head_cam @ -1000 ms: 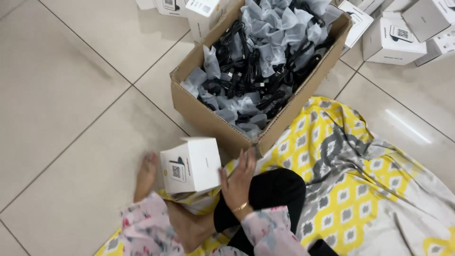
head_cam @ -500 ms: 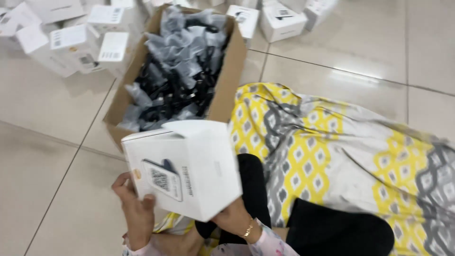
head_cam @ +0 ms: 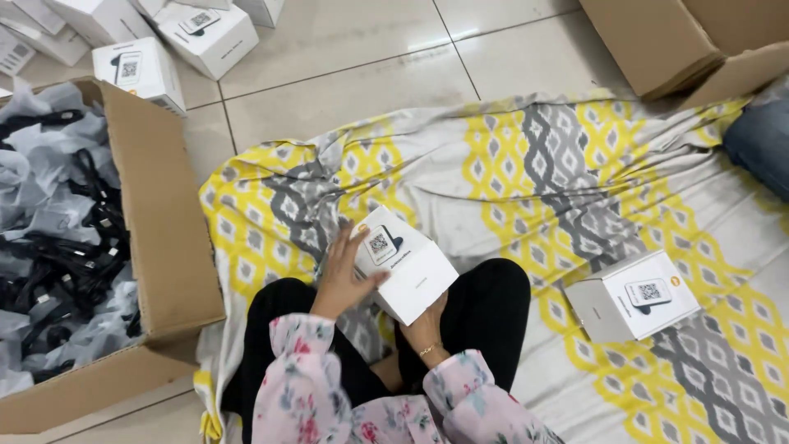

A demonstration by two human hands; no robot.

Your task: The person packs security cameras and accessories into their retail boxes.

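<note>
I sit cross-legged on a yellow, grey and white patterned sheet [head_cam: 526,164] and hold a small white carton [head_cam: 411,267] over my lap. My left hand [head_cam: 341,275] rests on its left side and top, fingers spread across the printed face. My right hand [head_cam: 427,325] supports the carton from underneath, mostly hidden by it, with a thin bracelet on the wrist. A second white carton [head_cam: 629,296] of the same kind lies on the sheet to my right, apart from both hands.
An open cardboard box [head_cam: 160,214] full of black cables in clear bags stands at my left. Several white cartons [head_cam: 177,37] lie on the tiled floor beyond it. Another cardboard box [head_cam: 657,41] sits at the top right, with a blue cushion [head_cam: 760,144] by it.
My view swung right, away from the cable box. The white carton came down from in front of the camera to my lap, still in both hands.
</note>
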